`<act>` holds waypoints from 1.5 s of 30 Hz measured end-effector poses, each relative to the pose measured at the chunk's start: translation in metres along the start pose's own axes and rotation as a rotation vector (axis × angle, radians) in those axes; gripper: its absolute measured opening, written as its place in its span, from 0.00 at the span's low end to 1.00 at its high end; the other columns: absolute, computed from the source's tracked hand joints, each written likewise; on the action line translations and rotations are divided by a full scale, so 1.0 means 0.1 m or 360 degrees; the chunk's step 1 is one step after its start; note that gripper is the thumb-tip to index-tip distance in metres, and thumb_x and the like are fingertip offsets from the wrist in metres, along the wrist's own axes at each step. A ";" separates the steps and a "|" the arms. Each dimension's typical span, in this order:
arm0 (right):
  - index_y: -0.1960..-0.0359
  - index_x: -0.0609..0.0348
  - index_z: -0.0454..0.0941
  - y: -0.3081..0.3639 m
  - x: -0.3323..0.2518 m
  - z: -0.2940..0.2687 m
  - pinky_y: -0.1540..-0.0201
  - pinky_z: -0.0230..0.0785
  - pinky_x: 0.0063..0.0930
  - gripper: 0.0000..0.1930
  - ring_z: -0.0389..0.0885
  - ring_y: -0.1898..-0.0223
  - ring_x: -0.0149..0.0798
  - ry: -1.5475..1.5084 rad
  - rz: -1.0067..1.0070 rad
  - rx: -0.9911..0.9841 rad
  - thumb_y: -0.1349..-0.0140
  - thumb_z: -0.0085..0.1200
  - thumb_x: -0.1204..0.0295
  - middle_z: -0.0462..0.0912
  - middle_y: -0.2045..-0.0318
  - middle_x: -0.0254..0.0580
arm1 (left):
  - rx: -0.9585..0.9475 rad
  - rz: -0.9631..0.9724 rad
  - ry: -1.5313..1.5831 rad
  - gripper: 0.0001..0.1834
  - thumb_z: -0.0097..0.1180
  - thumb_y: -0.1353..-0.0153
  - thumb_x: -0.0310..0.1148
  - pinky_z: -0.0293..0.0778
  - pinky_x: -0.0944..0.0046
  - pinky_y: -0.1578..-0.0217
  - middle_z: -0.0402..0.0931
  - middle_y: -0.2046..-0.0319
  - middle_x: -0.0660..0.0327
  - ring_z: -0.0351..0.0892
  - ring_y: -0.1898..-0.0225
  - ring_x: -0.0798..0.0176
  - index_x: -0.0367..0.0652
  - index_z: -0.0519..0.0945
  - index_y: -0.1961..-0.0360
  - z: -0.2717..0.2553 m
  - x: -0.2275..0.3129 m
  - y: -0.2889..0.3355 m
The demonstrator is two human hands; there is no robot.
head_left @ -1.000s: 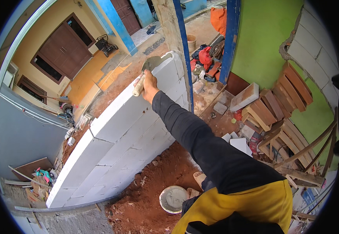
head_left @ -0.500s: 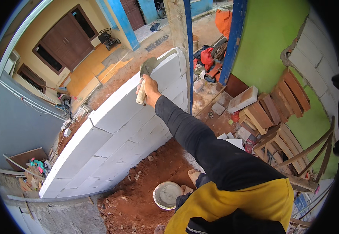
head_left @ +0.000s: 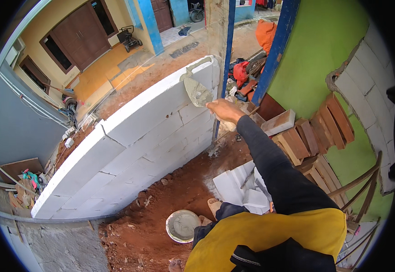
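Note:
My right hand (head_left: 225, 112) is closed around the handle of a trowel (head_left: 198, 93), its blade smeared with grey mortar. The blade hangs at the near side of a low white block wall (head_left: 156, 118), just beneath its top edge. Wet mortar (head_left: 196, 67) lies along the top of the wall near the post end. On the red soil by my feet stands a round white basin (head_left: 172, 235) containing grey mortar. My left hand does not show.
White block pieces (head_left: 233, 186) lie on the ground to my right. Beyond them are stacked wooden pieces (head_left: 292, 140) against a green wall (head_left: 315, 54). A blue-edged post (head_left: 224, 50) rises at the wall's far end. Loose red soil (head_left: 147, 217) runs along the wall's foot.
My right hand has moved right and toward me with the trowel, off the wall's top. The blade now points down across the wall's near side. The view has shifted a little.

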State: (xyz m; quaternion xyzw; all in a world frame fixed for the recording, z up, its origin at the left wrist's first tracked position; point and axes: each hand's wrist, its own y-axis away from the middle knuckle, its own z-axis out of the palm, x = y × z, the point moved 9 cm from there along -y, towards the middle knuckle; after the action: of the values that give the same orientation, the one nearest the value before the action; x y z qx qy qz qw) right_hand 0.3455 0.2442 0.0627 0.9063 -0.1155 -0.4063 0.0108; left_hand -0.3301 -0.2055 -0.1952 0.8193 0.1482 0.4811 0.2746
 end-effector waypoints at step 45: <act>0.59 0.66 0.81 4.02 2.52 8.25 0.72 0.77 0.47 0.21 0.85 0.76 0.50 0.0500 0.0017 -0.2425 0.26 0.51 0.55 0.84 0.75 0.53 | -0.0578 -0.1200 0.0279 0.81 0.76 0.51 0.63 0.70 0.44 0.29 0.50 0.24 0.23 0.68 0.29 0.25 0.38 0.28 0.18 2.77 -1.38 0.02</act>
State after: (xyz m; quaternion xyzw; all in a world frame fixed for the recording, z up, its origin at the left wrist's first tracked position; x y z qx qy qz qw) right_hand -0.1828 -0.1410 -0.6289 0.6953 0.1942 -0.2403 0.6489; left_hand -0.1576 -0.3620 -0.3991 0.6022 0.3730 0.4332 0.5573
